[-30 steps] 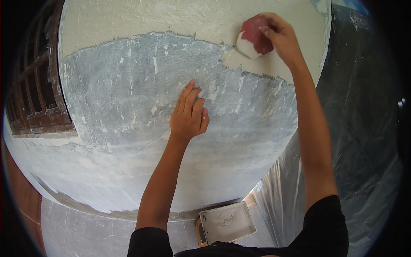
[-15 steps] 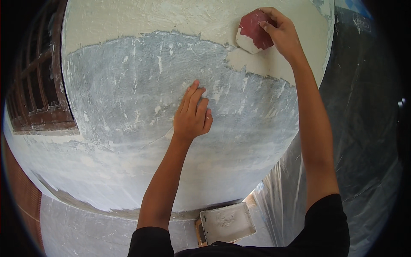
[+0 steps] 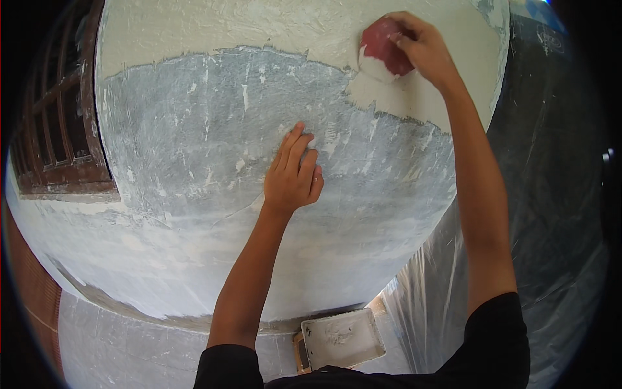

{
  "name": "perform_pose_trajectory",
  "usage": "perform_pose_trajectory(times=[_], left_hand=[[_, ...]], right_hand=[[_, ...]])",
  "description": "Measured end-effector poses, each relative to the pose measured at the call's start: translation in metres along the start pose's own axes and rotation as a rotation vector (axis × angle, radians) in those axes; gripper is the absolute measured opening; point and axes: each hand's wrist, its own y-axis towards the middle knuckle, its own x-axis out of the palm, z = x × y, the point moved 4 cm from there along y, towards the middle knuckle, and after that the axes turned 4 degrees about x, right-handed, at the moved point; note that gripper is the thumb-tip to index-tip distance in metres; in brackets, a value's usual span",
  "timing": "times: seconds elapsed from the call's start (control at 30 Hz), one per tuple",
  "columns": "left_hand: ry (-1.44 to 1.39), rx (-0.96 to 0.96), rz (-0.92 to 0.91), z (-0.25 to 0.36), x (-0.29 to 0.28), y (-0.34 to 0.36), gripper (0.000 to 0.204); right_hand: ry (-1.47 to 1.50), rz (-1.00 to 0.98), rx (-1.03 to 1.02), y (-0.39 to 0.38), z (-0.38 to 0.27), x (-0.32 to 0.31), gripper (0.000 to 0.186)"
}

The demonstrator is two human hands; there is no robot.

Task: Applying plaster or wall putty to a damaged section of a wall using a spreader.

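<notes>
My right hand point(image 3: 424, 48) grips a red putty spreader point(image 3: 383, 42) against the upper right of the wall. Cream putty covers the spreader's lower left part. Around it lies a layer of cream putty point(image 3: 272, 26), which ends in a ragged edge across the grey wall point(image 3: 214, 123). Lower and to the left, my left hand point(image 3: 291, 172) rests on the bare grey part, its fingers stretched upward and holding nothing. Some of the fingers on my right hand are hidden behind the spreader.
A brown wooden window point(image 3: 61, 110) is set into the wall at left. Clear plastic sheeting point(image 3: 551, 214) hangs along the right. Below, a pale tray point(image 3: 343, 337) smeared with putty stands near the wall's foot. Sheeting point(image 3: 162, 356) also covers the floor.
The wall has shifted very slightly in view. My right hand and the spreader stay at nearly the same spot, a little blurred now. My left hand keeps its place.
</notes>
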Motion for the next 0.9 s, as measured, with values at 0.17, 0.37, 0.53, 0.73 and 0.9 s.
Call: perform_pose_trajectory(times=[0.17, 0.37, 0.53, 0.73, 0.9], left_hand=[[-0.005, 0.003, 0.008, -0.001, 0.0, -0.001, 0.024], [0.006, -0.008, -0.004, 0.0, 0.002, -0.001, 0.024], [0.004, 0.005, 0.004, -0.001, 0.0, -0.001, 0.025], [-0.013, 0.005, 0.005, 0.0, -0.001, 0.0, 0.026], [-0.009, -0.004, 0.002, 0.001, 0.001, 0.0, 0.025]], right_hand=[[0.158, -0.087, -0.019, 0.0, 0.006, -0.002, 0.03], [0.154, -0.035, -0.012, -0.003, 0.002, -0.004, 0.03], [-0.081, -0.027, -0.013, -0.003, -0.014, 0.013, 0.03], [0.126, -0.127, -0.011, -0.001, -0.008, 0.01, 0.028], [0.06, -0.064, -0.011, 0.002, -0.016, 0.004, 0.029]])
